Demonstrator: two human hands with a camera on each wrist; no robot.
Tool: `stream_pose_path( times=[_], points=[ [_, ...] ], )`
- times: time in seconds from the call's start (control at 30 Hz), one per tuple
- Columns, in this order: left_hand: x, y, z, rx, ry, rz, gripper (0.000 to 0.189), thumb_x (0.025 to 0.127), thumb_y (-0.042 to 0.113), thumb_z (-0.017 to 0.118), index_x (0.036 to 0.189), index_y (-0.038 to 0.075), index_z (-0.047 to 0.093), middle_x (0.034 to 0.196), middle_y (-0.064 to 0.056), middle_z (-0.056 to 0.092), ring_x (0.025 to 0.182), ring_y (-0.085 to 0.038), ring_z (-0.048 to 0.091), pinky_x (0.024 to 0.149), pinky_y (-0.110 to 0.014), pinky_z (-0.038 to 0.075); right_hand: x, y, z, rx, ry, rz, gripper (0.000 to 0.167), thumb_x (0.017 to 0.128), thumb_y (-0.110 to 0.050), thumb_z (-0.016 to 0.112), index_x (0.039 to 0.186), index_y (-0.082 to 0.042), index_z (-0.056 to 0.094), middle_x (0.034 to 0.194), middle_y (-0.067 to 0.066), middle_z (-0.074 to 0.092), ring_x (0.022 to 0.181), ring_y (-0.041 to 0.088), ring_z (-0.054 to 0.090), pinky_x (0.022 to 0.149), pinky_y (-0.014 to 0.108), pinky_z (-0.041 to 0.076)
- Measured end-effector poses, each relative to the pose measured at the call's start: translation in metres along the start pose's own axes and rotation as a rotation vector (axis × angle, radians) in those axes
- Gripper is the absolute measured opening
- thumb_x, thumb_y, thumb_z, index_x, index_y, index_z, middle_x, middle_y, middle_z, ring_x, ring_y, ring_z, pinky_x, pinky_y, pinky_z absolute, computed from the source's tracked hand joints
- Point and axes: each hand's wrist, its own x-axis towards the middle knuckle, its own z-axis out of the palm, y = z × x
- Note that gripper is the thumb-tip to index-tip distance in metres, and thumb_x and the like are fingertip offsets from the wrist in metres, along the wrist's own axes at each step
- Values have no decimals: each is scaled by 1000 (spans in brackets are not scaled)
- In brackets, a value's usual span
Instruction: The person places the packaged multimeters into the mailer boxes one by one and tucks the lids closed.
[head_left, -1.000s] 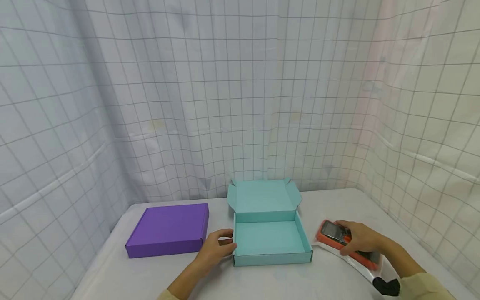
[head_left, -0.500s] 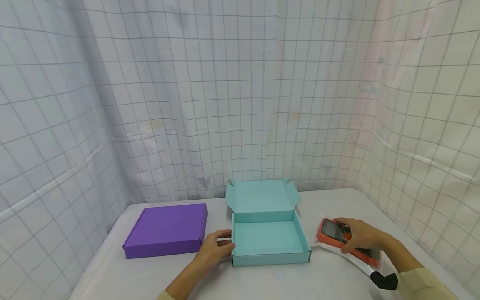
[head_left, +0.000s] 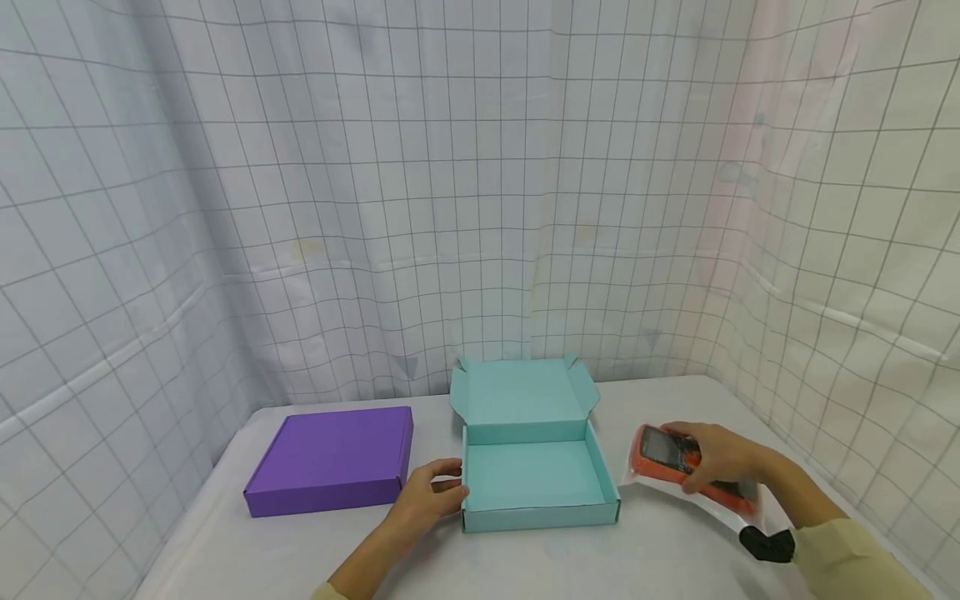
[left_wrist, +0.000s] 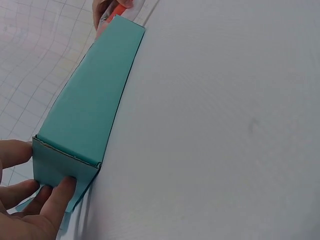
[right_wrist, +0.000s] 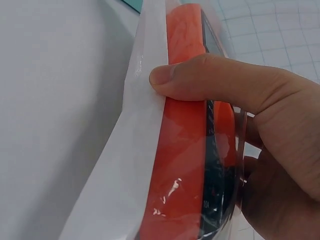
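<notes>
An open teal cardboard box (head_left: 540, 518) stands on the white table, its lid folded back. My left hand (head_left: 423, 500) rests against the box's left side; in the left wrist view its fingertips touch that end wall (left_wrist: 62, 165). On the right, my right hand (head_left: 718, 460) grips an orange and black multimeter (head_left: 652, 467) in a clear plastic bag with white backing (right_wrist: 127, 145). The right wrist view shows the thumb (right_wrist: 185, 80) pressing the orange side near the white backing, while the other fingers are mostly hidden behind. Something black (head_left: 767, 544) shows at the bag's near end.
A closed purple box (head_left: 333, 458) lies to the left of the teal one. White cloth (head_left: 540, 571) covers the table. Grid-patterned curtains (head_left: 465, 200) hang behind and along both sides.
My right hand has raised the bagged multimeter slightly, and it sits a little higher in the head view. My left hand stays at the teal box. The head view has shifted slightly.
</notes>
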Motion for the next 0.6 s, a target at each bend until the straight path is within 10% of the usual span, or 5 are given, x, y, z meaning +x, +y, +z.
stream_pose_path(
  times=[0.6],
  points=[
    [0, 1, 0, 2, -4, 0, 57, 96, 5, 72, 143, -14, 46, 137, -25, 54, 123, -36, 57, 91, -42, 58, 18, -33, -18, -81, -8, -51, 95, 72, -26, 91, 152, -2, 47, 126, 7, 57, 102, 26, 50, 80, 42, 47]
  ],
)
